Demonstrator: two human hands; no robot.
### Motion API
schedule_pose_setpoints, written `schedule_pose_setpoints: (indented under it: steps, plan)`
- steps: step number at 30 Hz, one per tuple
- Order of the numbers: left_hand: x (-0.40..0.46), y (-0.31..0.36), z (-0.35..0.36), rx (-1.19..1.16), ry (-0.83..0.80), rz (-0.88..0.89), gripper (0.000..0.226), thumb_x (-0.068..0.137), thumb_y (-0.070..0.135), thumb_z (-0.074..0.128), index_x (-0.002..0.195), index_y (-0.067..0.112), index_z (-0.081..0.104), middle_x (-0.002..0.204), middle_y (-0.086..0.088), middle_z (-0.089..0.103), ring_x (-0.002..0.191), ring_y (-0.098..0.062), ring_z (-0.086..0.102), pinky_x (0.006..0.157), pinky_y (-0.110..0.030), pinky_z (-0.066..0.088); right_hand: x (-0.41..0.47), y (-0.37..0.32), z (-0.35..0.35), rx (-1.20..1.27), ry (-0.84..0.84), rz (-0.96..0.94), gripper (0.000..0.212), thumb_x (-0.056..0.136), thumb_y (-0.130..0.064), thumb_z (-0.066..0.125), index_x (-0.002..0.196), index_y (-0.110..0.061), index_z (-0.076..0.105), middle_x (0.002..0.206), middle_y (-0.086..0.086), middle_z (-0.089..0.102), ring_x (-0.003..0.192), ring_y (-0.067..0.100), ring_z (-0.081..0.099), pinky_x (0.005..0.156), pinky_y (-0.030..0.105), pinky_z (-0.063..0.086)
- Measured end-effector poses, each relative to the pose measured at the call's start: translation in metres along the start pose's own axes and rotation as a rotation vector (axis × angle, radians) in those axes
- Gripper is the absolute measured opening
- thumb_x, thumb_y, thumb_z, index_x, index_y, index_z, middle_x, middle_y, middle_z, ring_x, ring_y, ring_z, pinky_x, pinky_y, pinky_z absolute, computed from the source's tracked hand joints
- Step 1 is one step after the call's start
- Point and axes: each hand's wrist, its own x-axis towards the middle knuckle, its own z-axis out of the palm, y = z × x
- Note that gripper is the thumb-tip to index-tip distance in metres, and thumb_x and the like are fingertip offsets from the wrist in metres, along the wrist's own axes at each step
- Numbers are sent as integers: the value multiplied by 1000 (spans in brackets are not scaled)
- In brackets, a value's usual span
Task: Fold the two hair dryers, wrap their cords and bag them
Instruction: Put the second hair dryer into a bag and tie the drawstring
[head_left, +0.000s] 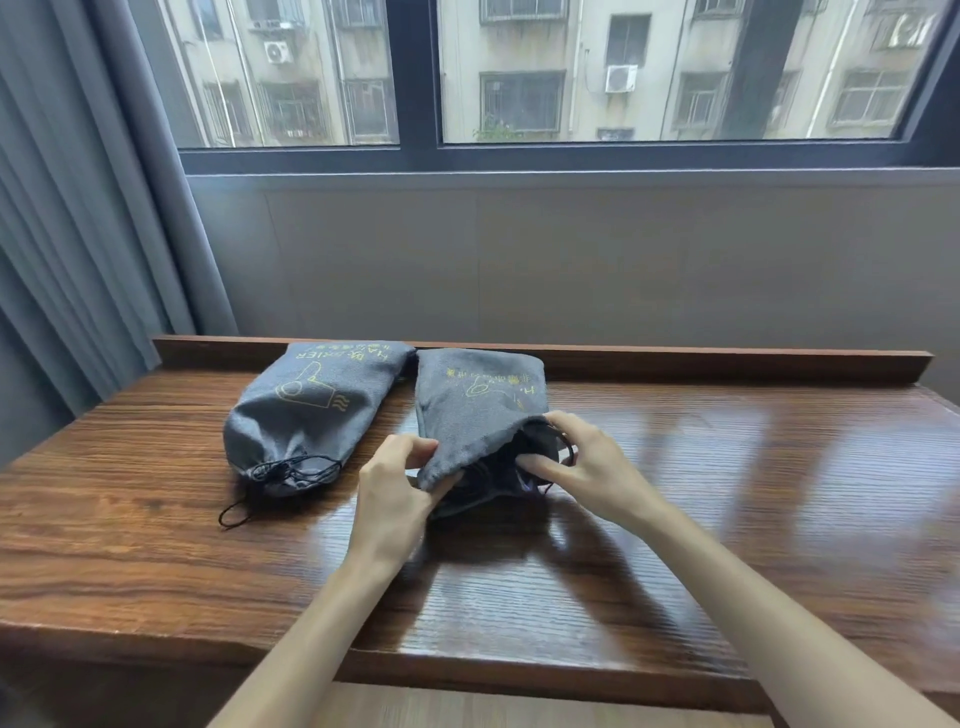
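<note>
Two grey drawstring bags with yellow hair-dryer prints lie on the wooden table (156, 561). The left bag (311, 410) is full, its mouth drawn tight and its black cord (234, 512) trailing toward me. The right bag (478, 405) has its mouth open toward me, with a dark hair dryer and cord (493, 475) showing inside. My left hand (395, 488) pinches the left edge of that bag's mouth. My right hand (582, 462) holds the right edge, fingers reaching into the opening near a black cord loop.
The table has a raised wooden ledge (727, 364) along its far side, against a grey wall under a window. A grey curtain (78, 234) hangs at the left. The table's front edge is close to me.
</note>
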Motion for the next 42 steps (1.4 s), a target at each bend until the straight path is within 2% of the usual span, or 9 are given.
schedule_pose_setpoints:
  steps: [8,12,14,17,23,29,34,38,42]
  plan:
    - [0,-5,-6,-9,-149,63,51,70,-14,70,112,15,69,108,6,65,103,-6,62,80,-12,53,11,-2,4,-97,206,86,22,81,-27,72,76,-18,52,66,-10,57,64,10,52,59,26,39]
    - [-3,-5,-13,52,-130,4,39,73,5,78,108,17,65,99,4,67,89,-9,65,69,-18,54,7,-5,-13,-99,53,185,26,79,-35,72,85,-16,55,82,6,60,71,15,56,58,26,44]
    - [-2,-4,-17,85,-153,-96,28,75,18,80,99,18,66,85,5,70,78,-10,67,71,-26,55,4,-9,-27,155,-70,267,21,83,-23,70,94,-11,57,88,13,62,74,17,62,54,32,54]
    - [-1,-7,-19,65,-210,-197,20,77,22,78,95,17,70,80,2,74,75,-12,71,74,-32,58,1,-8,-43,412,-56,261,3,88,0,59,91,-1,60,85,19,62,77,22,66,64,43,60]
    - [1,1,-16,-113,-245,-208,8,89,10,66,92,13,72,80,-4,76,57,-11,70,53,-14,51,4,-6,-20,-49,-107,-26,11,86,-14,66,94,-18,60,79,-1,61,73,12,60,63,21,47]
    - [3,-3,-24,-293,-289,-275,19,87,-1,65,94,15,74,80,-10,76,70,-27,74,59,-30,58,1,-3,-21,-225,-303,-79,41,76,-27,70,115,-25,57,101,-4,58,90,6,60,66,6,40]
    - [6,-7,-30,-205,-376,-219,30,79,2,65,104,15,75,86,-1,77,76,-26,73,65,-29,57,-3,3,-23,-309,-50,-140,13,82,-21,72,88,-13,64,80,-4,63,71,11,58,64,28,44]
    - [9,0,-29,-115,-408,-158,36,75,16,62,109,21,74,86,-1,76,69,-20,71,70,-35,58,-2,0,-18,-427,106,-82,27,85,-32,67,72,-16,50,65,0,61,65,28,58,62,40,47]
    - [7,6,-26,-185,-312,-205,33,82,2,67,93,33,70,81,-2,75,66,-17,71,63,-30,57,-1,6,-16,-520,156,10,37,90,-50,52,73,-17,56,66,-3,70,58,21,65,64,38,52]
